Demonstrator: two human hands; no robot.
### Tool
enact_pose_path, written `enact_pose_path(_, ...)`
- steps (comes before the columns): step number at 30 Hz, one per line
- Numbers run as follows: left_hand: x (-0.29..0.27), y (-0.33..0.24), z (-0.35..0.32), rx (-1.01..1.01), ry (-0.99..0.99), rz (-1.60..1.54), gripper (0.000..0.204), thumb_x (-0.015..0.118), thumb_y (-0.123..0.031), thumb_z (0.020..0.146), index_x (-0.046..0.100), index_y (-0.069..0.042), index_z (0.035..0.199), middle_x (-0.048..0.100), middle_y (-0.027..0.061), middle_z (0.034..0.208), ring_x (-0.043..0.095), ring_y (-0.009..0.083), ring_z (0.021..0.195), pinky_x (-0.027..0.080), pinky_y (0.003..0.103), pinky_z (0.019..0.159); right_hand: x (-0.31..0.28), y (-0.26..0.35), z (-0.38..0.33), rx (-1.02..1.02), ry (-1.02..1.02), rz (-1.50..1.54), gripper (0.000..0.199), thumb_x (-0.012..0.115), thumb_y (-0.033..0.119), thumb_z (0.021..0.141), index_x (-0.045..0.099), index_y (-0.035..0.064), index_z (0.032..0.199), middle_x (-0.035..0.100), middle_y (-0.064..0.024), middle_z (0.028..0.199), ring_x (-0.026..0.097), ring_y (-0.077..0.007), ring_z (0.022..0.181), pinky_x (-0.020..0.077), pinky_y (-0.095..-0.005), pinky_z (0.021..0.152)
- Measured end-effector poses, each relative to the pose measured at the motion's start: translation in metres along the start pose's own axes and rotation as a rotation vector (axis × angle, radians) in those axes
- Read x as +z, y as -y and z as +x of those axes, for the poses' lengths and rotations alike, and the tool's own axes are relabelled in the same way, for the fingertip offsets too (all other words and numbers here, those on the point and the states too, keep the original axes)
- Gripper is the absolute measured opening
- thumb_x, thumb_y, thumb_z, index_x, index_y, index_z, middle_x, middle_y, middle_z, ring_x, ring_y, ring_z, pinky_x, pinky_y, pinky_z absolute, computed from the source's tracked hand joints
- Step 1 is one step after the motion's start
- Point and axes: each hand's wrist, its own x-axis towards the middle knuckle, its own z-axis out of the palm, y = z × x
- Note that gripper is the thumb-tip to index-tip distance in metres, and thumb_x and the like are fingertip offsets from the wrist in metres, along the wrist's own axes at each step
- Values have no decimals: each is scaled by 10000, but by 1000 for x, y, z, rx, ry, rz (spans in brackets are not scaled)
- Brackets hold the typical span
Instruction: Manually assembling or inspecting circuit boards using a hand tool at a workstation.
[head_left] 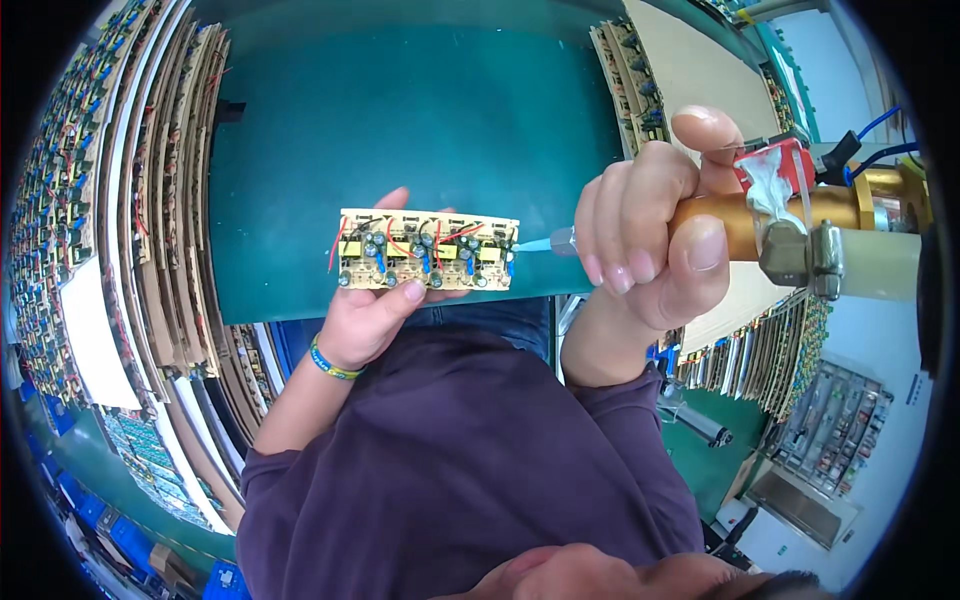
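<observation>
Dispensing gun (835, 208): closest thing to the lens, gold-coloured barrel with a red block (775, 165) on top and blue wires (880, 150) at the back, coming in from the right
Right hand (650, 225): wrapped round the front of that gun, one finger sticking up just beside the red block
Nozzle (537, 244): pale blue and tapered, pointing left, tip right at the board's right end, can't tell if it's actually touching
Circuit board strip (408, 250): tan, sitting in the left hand above the near edge of the green worktop (420, 120), loaded with capacitors, yellow parts and loose red wires
Left hand (372, 322): gripping the strip, thumb on the near edge, fingers behind it, woven bracelet (335, 368) on that wrist
Left stack (175, 200): cardboard sheets and populated boards layered up beside the worktop
Right stack (635, 85): more of the same, plus a big bare cardboard sheet (700, 60)
</observation>
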Motion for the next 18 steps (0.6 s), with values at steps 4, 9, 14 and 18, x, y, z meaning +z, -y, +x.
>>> enact_pose_path(4,2,-1,-1,11,2,-4,733,517,-11,896,86,-153,1472,312,186,1444,397,341,1290,454,496,974,2,0,-1,-3,6,-32,528,533,232,933,300,-13,1338,478,-10,617,458,-103,466,421,-237,409)
enact_pose_path(9,6,-2,-5,26,12,9,738,527,-5,886,98,-148,1469,317,187,1440,412,345,1278,463,493,964,3,2,-3,-3,3,-17,482,540,232,932,337,7,1307,468,-1,608,457,-98,463,417,-232,407)
enact_pose_path(14,6,0,-3,27,28,-15,744,541,9,872,111,-135,1462,324,199,1432,423,353,1267,468,492,956,1,2,-7,2,-23,-16,447,539,235,934,360,18,1281,462,3,604,454,-95,461,413,-225,406)
enact_pose_path(18,4,4,-4,43,25,13,735,533,11,876,112,-133,1461,327,201,1429,424,352,1266,463,492,963,2,3,-6,15,-8,-18,544,544,243,930,287,-6,1340,466,-5,609,460,-102,463,431,-234,412)
